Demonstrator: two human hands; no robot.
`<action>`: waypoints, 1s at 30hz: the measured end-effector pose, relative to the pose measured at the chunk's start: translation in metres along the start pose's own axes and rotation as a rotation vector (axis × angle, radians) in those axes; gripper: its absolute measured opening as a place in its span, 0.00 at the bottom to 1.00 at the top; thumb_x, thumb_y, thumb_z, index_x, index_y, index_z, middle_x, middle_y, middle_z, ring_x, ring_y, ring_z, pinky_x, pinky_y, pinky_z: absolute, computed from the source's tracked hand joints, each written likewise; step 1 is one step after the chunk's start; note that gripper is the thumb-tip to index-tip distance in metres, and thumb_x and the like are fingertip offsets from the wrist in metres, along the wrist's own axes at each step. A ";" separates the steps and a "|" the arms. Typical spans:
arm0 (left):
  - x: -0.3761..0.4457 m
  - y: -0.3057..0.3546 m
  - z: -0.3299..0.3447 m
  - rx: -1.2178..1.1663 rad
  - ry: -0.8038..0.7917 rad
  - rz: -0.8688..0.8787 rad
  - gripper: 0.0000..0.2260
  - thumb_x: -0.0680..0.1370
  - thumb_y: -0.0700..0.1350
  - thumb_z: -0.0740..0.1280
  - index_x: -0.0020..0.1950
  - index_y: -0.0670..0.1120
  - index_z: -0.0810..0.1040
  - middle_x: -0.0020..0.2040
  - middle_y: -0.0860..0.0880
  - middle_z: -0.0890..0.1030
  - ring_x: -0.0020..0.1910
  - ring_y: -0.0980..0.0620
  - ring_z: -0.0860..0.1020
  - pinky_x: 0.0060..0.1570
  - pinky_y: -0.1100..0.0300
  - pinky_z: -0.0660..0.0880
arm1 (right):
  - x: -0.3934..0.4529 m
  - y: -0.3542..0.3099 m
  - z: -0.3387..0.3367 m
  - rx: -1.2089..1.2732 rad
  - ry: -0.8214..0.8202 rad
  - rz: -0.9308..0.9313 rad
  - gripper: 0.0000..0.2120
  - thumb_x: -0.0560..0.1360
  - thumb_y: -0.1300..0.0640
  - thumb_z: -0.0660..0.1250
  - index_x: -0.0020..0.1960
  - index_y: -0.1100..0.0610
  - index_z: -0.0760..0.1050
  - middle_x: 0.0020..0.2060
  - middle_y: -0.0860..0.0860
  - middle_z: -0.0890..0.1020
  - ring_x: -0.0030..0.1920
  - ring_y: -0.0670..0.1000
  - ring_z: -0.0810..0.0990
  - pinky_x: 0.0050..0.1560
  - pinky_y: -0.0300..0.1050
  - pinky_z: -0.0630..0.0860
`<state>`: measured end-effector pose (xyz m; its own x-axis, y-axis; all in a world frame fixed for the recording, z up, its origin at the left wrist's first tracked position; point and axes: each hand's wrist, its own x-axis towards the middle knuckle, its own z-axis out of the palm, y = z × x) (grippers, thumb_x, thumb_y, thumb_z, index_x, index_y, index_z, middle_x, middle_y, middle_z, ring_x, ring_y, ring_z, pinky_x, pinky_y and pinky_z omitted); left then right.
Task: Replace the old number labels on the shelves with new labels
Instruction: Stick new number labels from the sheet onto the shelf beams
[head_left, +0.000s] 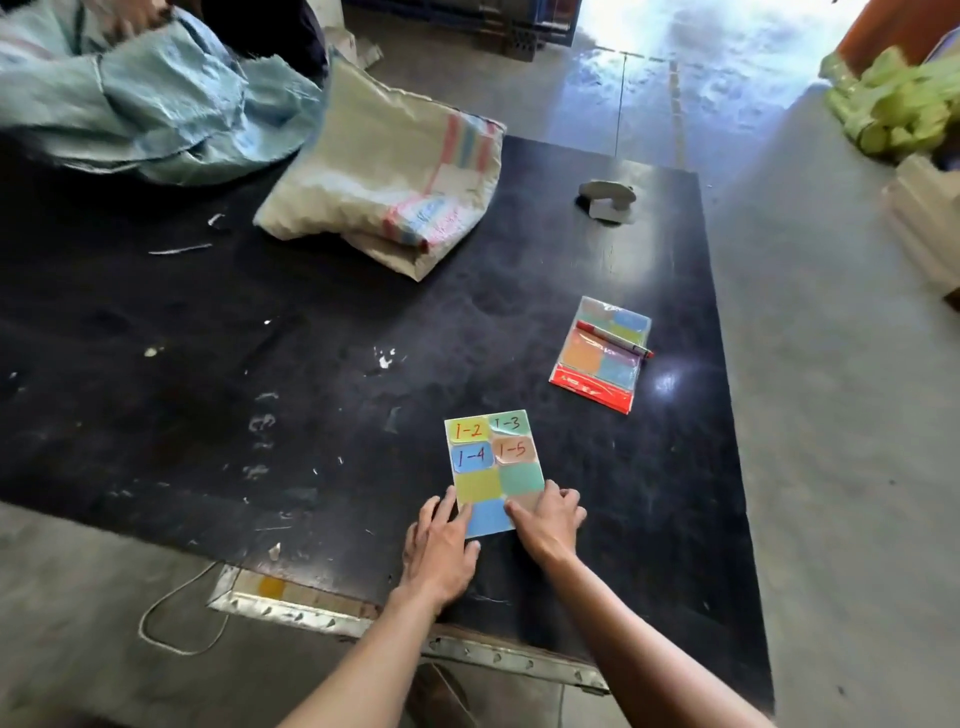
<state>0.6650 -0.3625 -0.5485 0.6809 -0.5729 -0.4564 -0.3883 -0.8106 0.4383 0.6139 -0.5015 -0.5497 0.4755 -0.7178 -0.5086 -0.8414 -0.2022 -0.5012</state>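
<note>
A sheet of coloured sticker labels (493, 470) lies flat on the black table (260, 374). Its top four labels read 1-2, 1-3, 1-4 and 1-5 in red; the lower ones are blank. My left hand (441, 545) rests on the table with fingertips on the sheet's lower left edge. My right hand (548, 519) presses fingertips on the lower right label, which it partly hides. Further right lies a packet of unused labels (600, 356) with a red marker pen (615, 338) across it.
A folded woven sack (384, 187) and a light blue sack (145, 104), handled by another person at top left, occupy the table's far side. A small grey tape holder (608, 200) sits far right. Green bags (898, 104) lie on the floor beyond.
</note>
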 end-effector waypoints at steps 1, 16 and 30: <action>0.000 -0.001 0.003 0.037 0.005 0.001 0.28 0.81 0.50 0.61 0.80 0.51 0.56 0.82 0.51 0.54 0.80 0.47 0.51 0.77 0.49 0.58 | 0.002 -0.002 0.001 0.028 0.008 0.020 0.27 0.74 0.48 0.70 0.67 0.60 0.68 0.65 0.58 0.66 0.68 0.60 0.62 0.65 0.53 0.68; -0.003 -0.010 0.007 0.120 0.098 0.060 0.22 0.80 0.46 0.60 0.75 0.51 0.66 0.77 0.50 0.64 0.79 0.49 0.56 0.76 0.53 0.58 | 0.021 -0.008 0.003 0.337 0.077 0.178 0.24 0.73 0.49 0.70 0.66 0.56 0.72 0.60 0.55 0.80 0.67 0.59 0.68 0.60 0.50 0.70; -0.013 -0.025 -0.001 -0.014 -0.019 0.048 0.29 0.79 0.48 0.63 0.79 0.52 0.60 0.81 0.53 0.59 0.80 0.50 0.54 0.78 0.52 0.56 | 0.032 -0.024 -0.017 0.457 -0.172 -0.040 0.15 0.74 0.48 0.72 0.54 0.57 0.83 0.49 0.55 0.87 0.48 0.55 0.86 0.53 0.58 0.82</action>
<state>0.6670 -0.3345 -0.5530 0.6494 -0.6136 -0.4492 -0.4113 -0.7803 0.4712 0.6450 -0.5314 -0.5421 0.5733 -0.5869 -0.5717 -0.6410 0.1134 -0.7591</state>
